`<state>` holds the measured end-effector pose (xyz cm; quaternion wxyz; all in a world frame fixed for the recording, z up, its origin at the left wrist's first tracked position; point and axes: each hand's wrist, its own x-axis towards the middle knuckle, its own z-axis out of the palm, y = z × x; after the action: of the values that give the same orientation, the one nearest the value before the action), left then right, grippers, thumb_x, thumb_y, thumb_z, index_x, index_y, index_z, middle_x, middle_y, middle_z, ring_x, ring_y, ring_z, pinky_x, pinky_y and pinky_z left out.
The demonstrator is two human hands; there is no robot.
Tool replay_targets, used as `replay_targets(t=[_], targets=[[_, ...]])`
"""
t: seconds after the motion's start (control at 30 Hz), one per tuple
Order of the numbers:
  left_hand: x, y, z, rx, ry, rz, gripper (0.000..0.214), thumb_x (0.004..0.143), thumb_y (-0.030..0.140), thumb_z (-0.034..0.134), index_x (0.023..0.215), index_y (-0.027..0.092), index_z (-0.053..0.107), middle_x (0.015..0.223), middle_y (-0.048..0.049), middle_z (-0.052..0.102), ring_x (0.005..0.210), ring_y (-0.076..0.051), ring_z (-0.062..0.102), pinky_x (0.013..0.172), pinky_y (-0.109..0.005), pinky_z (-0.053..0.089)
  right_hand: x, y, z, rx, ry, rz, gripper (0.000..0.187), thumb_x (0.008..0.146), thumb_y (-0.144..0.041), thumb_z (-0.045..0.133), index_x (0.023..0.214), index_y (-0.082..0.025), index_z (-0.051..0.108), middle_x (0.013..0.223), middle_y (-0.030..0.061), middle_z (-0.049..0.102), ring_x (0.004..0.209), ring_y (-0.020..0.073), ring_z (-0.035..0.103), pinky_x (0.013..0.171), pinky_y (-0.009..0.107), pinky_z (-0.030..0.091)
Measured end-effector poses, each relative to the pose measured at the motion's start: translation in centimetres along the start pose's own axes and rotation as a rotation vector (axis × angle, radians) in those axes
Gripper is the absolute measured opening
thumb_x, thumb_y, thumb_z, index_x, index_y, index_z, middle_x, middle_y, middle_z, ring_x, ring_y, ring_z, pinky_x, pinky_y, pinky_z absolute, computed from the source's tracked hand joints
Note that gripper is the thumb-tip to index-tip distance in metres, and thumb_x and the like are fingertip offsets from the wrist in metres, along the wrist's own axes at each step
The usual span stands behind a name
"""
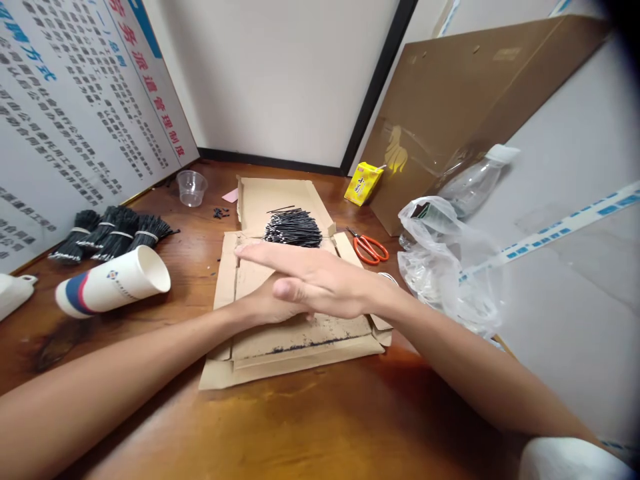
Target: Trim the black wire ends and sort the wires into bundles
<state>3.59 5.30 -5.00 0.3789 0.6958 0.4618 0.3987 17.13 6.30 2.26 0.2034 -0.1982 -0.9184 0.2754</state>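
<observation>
My right hand (310, 277) lies flat, fingers stretched out toward the left, over a flattened cardboard sheet (295, 347) on the wooden table. My left hand (265, 308) sits under it on the cardboard; its fingers are hidden by the right hand. A loose pile of thin black wires (293, 228) rests on the cardboard just beyond my fingertips. Fine black debris lines the cardboard's near fold.
Tied black wire bundles (113, 235) and a tipped paper cup (114, 283) lie at left. A clear plastic cup (192, 187), orange scissors (370, 248), a yellow carton (363, 183), a plastic bag (445, 263) and a leaning cardboard panel (465, 93) stand further back and right.
</observation>
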Motion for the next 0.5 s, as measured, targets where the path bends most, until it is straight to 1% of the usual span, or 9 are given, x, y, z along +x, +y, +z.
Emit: replay_targets(t=[0.07, 0.1, 0.13, 0.2, 0.27, 0.33, 0.4, 0.43, 0.5], targets=[[0.5, 0.5, -0.7, -0.06, -0.203, 0.039, 0.035, 0.064, 0.04, 0.081, 0.092, 0.019, 0.073, 0.077, -0.0042, 0.069, 0.09, -0.031, 0.067, 0.079, -0.042, 0.057, -0.2, 0.2, -0.6, 0.134, 0.138, -0.012, 0.069, 0.096, -0.068, 0.027, 0.146, -0.023, 0.045, 0.153, 0.0075, 0.044, 0.143, 0.0221, 0.036, 0.118, 0.044, 0.027], [0.8, 0.7, -0.9, -0.11, -0.267, 0.065, 0.035, 0.064, 0.039, 0.082, 0.09, 0.017, 0.072, 0.075, -0.0041, 0.069, 0.084, -0.028, 0.067, 0.077, -0.041, 0.057, -0.3, 0.3, -0.9, 0.187, 0.21, -0.005, 0.068, 0.096, -0.068, 0.027, 0.143, -0.024, 0.048, 0.151, 0.0076, 0.047, 0.14, 0.0229, 0.04, 0.116, 0.046, 0.031], [1.0, 0.9, -1.1, -0.171, -0.309, 0.09, 0.035, 0.066, 0.038, 0.082, 0.091, 0.016, 0.071, 0.075, -0.004, 0.069, 0.082, -0.026, 0.066, 0.078, -0.04, 0.056, -0.3, 0.5, -1.2, 0.23, 0.264, 0.005, 0.066, 0.096, -0.067, 0.028, 0.141, -0.025, 0.051, 0.148, 0.0076, 0.05, 0.138, 0.0236, 0.044, 0.114, 0.047, 0.034], [1.2, 1.0, -1.2, -0.293, -0.349, 0.127, 0.038, 0.069, 0.035, 0.082, 0.098, 0.015, 0.068, 0.077, -0.0036, 0.068, 0.086, -0.025, 0.065, 0.082, -0.041, 0.055, -0.4, 0.8, -1.4, 0.293, 0.281, 0.017, 0.061, 0.097, -0.064, 0.031, 0.136, -0.025, 0.056, 0.143, 0.008, 0.055, 0.133, 0.0241, 0.049, 0.111, 0.047, 0.039], [1.3, 0.8, -1.0, -0.345, -0.306, 0.142, 0.037, 0.068, 0.033, 0.083, 0.096, 0.016, 0.066, 0.071, -0.0019, 0.065, 0.085, -0.024, 0.064, 0.081, -0.04, 0.054, -0.4, 1.2, -1.3, 0.326, 0.232, 0.026, 0.058, 0.098, -0.062, 0.035, 0.133, -0.023, 0.059, 0.139, 0.0091, 0.059, 0.129, 0.0237, 0.052, 0.109, 0.046, 0.041], [1.3, 0.4, -0.8, -0.343, -0.243, 0.155, 0.032, 0.065, 0.034, 0.085, 0.083, 0.017, 0.064, 0.065, -0.0004, 0.061, 0.074, -0.022, 0.062, 0.073, -0.037, 0.054, -0.4, 1.7, -1.0, 0.352, 0.218, 0.036, 0.059, 0.097, -0.062, 0.035, 0.132, -0.021, 0.06, 0.136, 0.0104, 0.061, 0.128, 0.0231, 0.054, 0.109, 0.045, 0.042], [1.4, 0.1, -0.7, -0.333, -0.199, 0.173, 0.034, 0.065, 0.038, 0.085, 0.07, 0.017, 0.059, 0.062, -0.0003, 0.059, 0.064, -0.018, 0.058, 0.063, -0.033, 0.053, -0.3, 2.1, -0.7, 0.399, 0.272, 0.052, 0.059, 0.098, -0.061, 0.035, 0.129, -0.019, 0.061, 0.132, 0.0125, 0.063, 0.126, 0.0228, 0.056, 0.107, 0.044, 0.044], [1.5, 0.1, -0.7, -0.325, -0.182, 0.181, 0.035, 0.066, 0.04, 0.084, 0.067, 0.017, 0.058, 0.062, -0.0007, 0.059, 0.061, -0.017, 0.056, 0.061, -0.032, 0.052, -0.3, 2.3, -0.6, 0.415, 0.309, 0.065, 0.059, 0.099, -0.06, 0.035, 0.127, -0.017, 0.062, 0.131, 0.0139, 0.064, 0.124, 0.0229, 0.058, 0.105, 0.044, 0.045], [1.6, -0.1, -0.8, -0.303, -0.141, 0.196, 0.034, 0.071, 0.042, 0.081, 0.07, 0.015, 0.06, 0.068, -0.0028, 0.063, 0.064, -0.017, 0.058, 0.062, -0.032, 0.053, -0.1, 2.6, -0.3, 0.392, 0.356, 0.082, 0.059, 0.099, -0.059, 0.035, 0.123, -0.014, 0.064, 0.126, 0.0159, 0.066, 0.119, 0.0231, 0.061, 0.103, 0.044, 0.047]])
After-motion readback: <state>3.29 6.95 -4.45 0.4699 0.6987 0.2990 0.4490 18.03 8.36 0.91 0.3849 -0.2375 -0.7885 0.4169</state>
